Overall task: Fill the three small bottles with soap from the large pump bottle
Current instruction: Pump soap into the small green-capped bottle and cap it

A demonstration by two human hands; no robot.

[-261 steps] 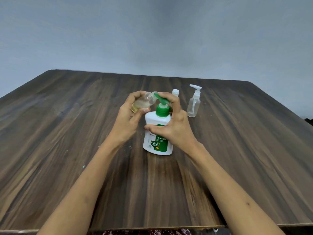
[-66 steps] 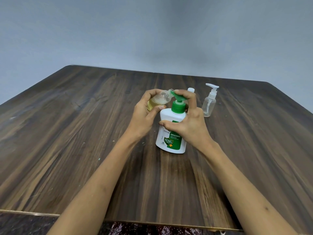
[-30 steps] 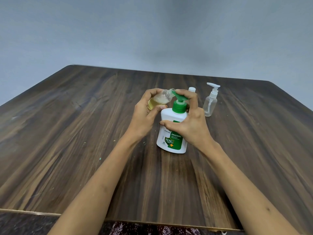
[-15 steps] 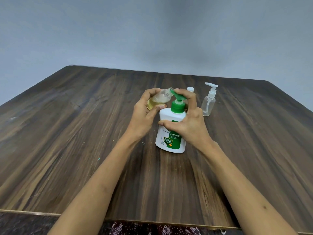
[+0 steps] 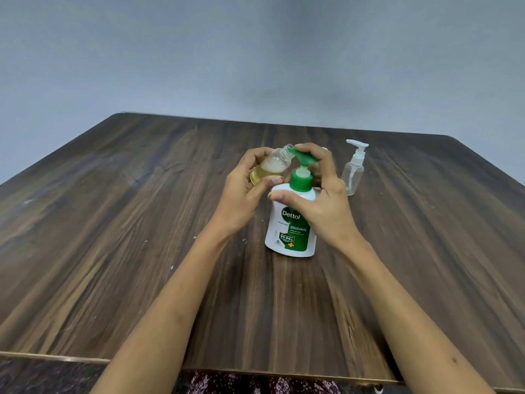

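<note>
A white large pump bottle [image 5: 289,231] with a green label and green pump head stands mid-table. My left hand [image 5: 241,191] grips a small clear bottle [image 5: 272,169], tilted, its open neck against the green spout; yellow soap fills its lower part. My right hand [image 5: 321,203] holds the large bottle, fingers curled over the pump head, thumb across the bottle's shoulder. The pump head stands raised with its white stem showing. A second small bottle [image 5: 353,172], clear, with a white pump cap, stands upright to the right. Behind my right hand only a white cap tip [image 5: 324,149] shows.
The dark wooden table [image 5: 142,223] stretches wide on both sides, with its near edge at the bottom and far edge against a grey wall [image 5: 255,52]. Small specks lie on the wood near my left forearm.
The pump head has risen since half a second ago, exposing its white stem. The soap level in the small bottle is higher than several seconds ago. Both hands keep their holds.
</note>
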